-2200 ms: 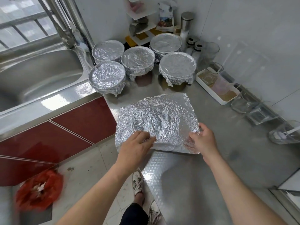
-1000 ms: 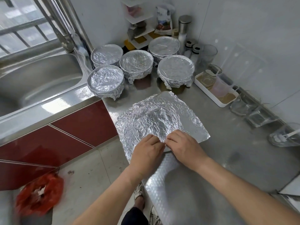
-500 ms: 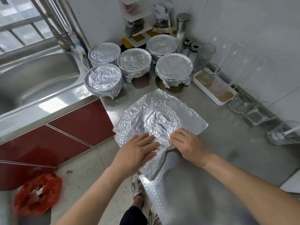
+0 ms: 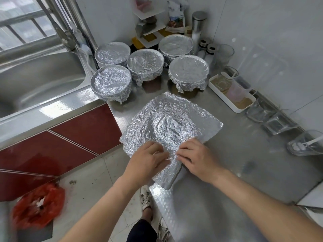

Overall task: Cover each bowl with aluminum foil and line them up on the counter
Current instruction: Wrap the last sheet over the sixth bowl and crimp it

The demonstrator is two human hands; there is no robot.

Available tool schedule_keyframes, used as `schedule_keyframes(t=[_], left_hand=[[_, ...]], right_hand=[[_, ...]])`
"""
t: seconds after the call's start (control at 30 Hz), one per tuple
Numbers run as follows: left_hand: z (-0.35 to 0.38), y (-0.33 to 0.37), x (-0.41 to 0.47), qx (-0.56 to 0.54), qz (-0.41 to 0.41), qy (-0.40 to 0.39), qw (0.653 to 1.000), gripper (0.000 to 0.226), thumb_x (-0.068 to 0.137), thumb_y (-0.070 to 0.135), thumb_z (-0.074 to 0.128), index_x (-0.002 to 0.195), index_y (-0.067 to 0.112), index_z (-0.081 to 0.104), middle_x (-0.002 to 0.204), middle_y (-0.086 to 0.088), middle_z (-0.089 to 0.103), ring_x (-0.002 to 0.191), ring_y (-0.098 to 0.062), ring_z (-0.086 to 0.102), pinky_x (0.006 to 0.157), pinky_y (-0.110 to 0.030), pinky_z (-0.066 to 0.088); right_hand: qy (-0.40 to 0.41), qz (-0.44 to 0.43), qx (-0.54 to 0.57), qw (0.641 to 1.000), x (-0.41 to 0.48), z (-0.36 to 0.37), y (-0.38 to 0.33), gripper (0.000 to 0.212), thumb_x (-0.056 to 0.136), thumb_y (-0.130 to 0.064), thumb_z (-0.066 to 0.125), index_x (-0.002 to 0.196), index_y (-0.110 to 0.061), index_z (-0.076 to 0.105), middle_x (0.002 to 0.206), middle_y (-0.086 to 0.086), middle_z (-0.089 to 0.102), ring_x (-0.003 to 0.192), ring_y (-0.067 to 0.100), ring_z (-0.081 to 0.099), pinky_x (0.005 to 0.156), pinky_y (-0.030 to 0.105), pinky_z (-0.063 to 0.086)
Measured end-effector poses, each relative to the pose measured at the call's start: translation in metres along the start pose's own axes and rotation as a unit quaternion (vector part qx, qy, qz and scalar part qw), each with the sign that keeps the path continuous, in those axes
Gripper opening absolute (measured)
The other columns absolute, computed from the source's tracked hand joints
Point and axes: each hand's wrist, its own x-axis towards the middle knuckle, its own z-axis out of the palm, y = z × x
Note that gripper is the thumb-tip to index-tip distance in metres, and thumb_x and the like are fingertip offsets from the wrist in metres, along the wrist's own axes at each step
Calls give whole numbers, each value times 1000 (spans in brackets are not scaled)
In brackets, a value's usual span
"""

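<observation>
Where left hand (image 4: pixel 146 162) and right hand (image 4: pixel 196 158) press with flat fingers, foil sheet (image 4: pixel 167 123) spreads ahead, near edge beneath them.

Crinkled, shiny aluminum foil sheet (image 4: pixel 167 123) lies on glossy steel counter (image 4: pixel 227 172).
</observation>
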Motion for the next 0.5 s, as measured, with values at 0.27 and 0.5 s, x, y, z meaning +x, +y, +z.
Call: schedule_keyframes(t=[0.27,0.5], left_hand=[[0,-6,3,41,57,-18,997,31,94,42,52,91,23,76,84,9,64,79,-13,57,63,-23,48],[5,-2,4,50,61,-3,997,32,99,33,51,84,18,74,77,7,63,75,-14,55,64,-27,49]], right_hand=[[-9,-79,-53,995,3,4,7,6,82,-9,75,87,-9,72,90,3,65,89,23,56,73,35,52],[-21,-114,-114,987,8,3,5,23,67,11,72,74,-8,63,80,7,58,82,26,52,73,34,48]])
